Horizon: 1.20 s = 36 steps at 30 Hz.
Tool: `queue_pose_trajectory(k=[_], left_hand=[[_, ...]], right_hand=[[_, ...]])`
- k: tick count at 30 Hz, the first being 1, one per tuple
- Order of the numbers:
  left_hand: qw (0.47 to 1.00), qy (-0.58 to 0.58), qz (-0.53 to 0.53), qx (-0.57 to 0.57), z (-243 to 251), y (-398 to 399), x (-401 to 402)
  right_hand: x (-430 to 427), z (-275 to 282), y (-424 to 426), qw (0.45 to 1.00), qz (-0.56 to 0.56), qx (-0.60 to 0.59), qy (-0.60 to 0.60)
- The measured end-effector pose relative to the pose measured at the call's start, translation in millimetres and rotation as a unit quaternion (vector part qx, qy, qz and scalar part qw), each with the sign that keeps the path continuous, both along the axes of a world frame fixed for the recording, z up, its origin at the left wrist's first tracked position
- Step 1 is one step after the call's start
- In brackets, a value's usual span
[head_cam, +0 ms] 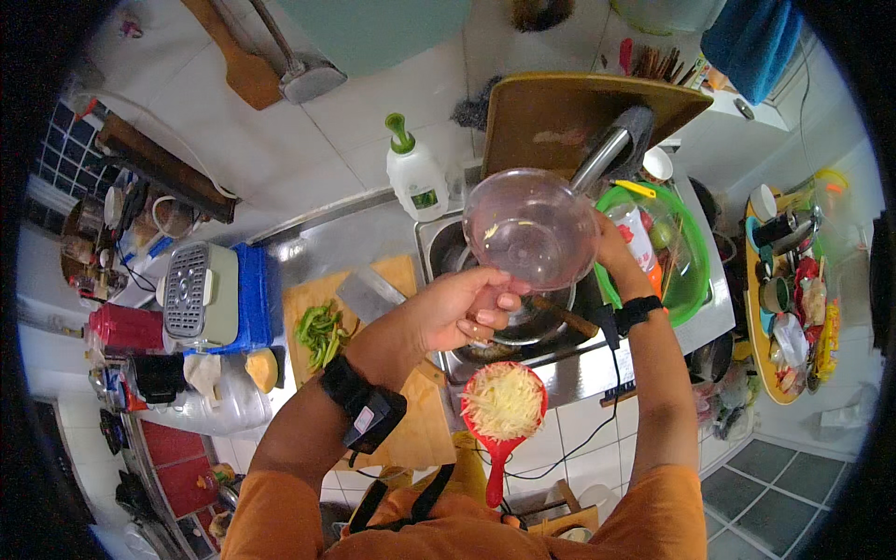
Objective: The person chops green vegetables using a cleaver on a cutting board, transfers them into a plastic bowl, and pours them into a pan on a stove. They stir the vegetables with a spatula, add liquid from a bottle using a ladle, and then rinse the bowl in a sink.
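Note:
A clear plastic bowl (539,259) is held over the sink between both hands. My left hand (465,308) pinches its near left rim, thumb on top. On the bowl's right side, my right hand (619,245) grips the wall, its fingers partly hidden. A few pale yellow shreds (492,229) cling inside the bowl. Nearer my body, a red handled strainer (495,462) is heaped with pale shreds (505,402), probably potato; what supports it cannot be told. Below the bowl, a metal pan (518,334) sits in the sink (442,241), mostly covered from view.
Left of the sink, a wooden cutting board (399,437) bears a cleaver (371,290) and green pepper strips (320,332). A white pump bottle (416,182) stands behind. The metal faucet (602,157) reaches close to the bowl. A green basin (689,308) with packaged food stands right.

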<state>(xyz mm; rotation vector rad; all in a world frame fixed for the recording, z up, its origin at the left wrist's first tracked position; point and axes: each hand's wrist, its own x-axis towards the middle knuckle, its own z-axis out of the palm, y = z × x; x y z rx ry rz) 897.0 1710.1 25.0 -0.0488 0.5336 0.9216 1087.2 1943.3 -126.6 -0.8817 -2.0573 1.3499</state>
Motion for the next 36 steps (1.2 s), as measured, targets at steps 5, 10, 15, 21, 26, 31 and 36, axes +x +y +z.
queue_pose_trajectory(k=[5, 10, 15, 21, 26, 31, 36], left_hand=[[0.999, 0.016, -0.022, -0.024, -4.8, -3.8, 6.5], [0.997, 0.038, -0.043, -0.051, -13.9, -17.3, 10.9], [0.995, 0.050, -0.042, -0.070, -29.2, -30.9, 10.5], [0.994, 0.050, -0.037, -0.091, -62.3, -44.4, 4.3], [0.990, 0.076, -0.037, -0.113, -77.5, -51.8, 3.8], [0.987, 0.033, -0.027, -0.152, -77.8, -59.8, 2.0], [0.990, -0.040, -0.035, -0.131, -76.0, -55.7, 12.7]], right_hand=[[1.9, -0.1, -1.2, 0.991, -0.026, -0.128, -0.042], [-13.5, 25.9, -25.9, 0.971, -0.083, -0.218, -0.051], [-15.3, 12.1, -10.1, 0.962, -0.045, -0.271, -0.001], [-15.5, 12.3, -0.5, 0.953, -0.029, -0.301, -0.022], [-12.7, 12.8, 11.5, 0.952, -0.001, -0.304, -0.046], [-22.4, 20.7, 11.8, 0.940, -0.004, -0.334, -0.070], [-1.1, -21.9, 42.2, 0.991, 0.083, -0.088, -0.059]])
